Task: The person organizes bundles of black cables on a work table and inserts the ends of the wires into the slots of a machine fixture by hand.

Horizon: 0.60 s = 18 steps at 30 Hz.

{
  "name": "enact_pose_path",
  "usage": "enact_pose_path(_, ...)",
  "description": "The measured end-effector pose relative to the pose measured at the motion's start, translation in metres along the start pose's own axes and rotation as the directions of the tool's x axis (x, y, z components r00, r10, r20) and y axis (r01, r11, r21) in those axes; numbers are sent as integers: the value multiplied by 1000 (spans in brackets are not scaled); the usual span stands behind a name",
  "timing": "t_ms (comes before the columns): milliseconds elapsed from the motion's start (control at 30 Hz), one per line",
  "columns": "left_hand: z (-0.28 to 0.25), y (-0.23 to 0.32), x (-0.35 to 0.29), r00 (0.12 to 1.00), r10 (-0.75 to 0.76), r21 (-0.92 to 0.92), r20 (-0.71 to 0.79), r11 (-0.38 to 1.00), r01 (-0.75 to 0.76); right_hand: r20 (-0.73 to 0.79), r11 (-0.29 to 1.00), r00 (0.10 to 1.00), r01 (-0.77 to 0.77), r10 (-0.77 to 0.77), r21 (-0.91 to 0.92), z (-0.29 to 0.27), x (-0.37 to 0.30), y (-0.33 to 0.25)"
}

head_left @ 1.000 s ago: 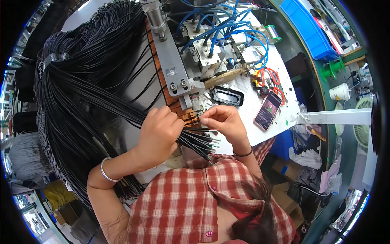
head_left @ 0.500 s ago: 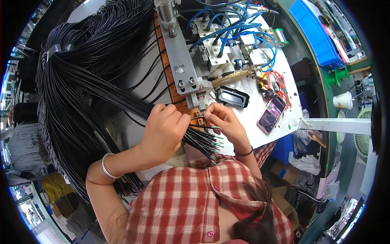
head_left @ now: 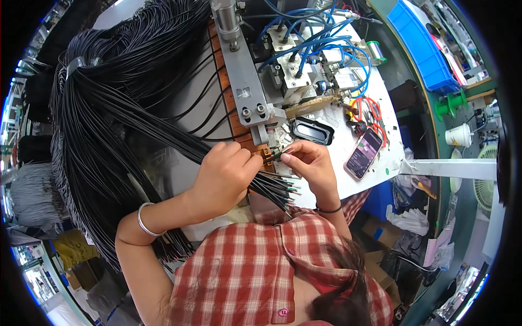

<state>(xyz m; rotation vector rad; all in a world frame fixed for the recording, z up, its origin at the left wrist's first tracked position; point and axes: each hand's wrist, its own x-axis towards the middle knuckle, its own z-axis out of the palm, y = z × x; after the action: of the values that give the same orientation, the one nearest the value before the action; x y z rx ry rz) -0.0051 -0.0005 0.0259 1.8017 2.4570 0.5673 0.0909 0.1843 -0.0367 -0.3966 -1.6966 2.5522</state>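
My left hand (head_left: pixel 229 175) is closed around a bundle of thin black cables (head_left: pixel 168 140), whose stripped ends (head_left: pixel 281 190) fan out below and right of it with small coloured tips. Between thumb and fingertips, my right hand (head_left: pixel 312 165) pinches the end of one black cable (head_left: pixel 278 156) just right of the left hand. Both hands are at the near end of an orange-brown slotted rail (head_left: pixel 225 95). Several single cables run into this rail from the left. A grey metal bar (head_left: pixel 243 81) with bolts lies along it, just beyond my hands.
A pneumatic fixture (head_left: pixel 293 68) with blue hoses stands behind. Right of my hands are a black oval tray (head_left: pixel 313 132), a phone (head_left: pixel 364 154) and red-handled scissors (head_left: pixel 376 111). A large mass of black cables (head_left: pixel 81 157) covers the left side. A blue bin (head_left: pixel 423 43) sits at far right.
My right hand has shifted slightly right and now pinches a cable end drawn out from the bundle. My left hand has moved a little right, still gripping the bundle.
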Motion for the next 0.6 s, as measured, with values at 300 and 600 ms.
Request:
enact_pose_path(300,-5,3,0,999,-5,-84,-47,996,1,-46,1000,999,16,-16,-9,0,-1,2)
enact_pose_path(600,-3,1,1,999,12,-49,-52,999,-15,162,981,982,-126,101,147,-1,-2,-2)
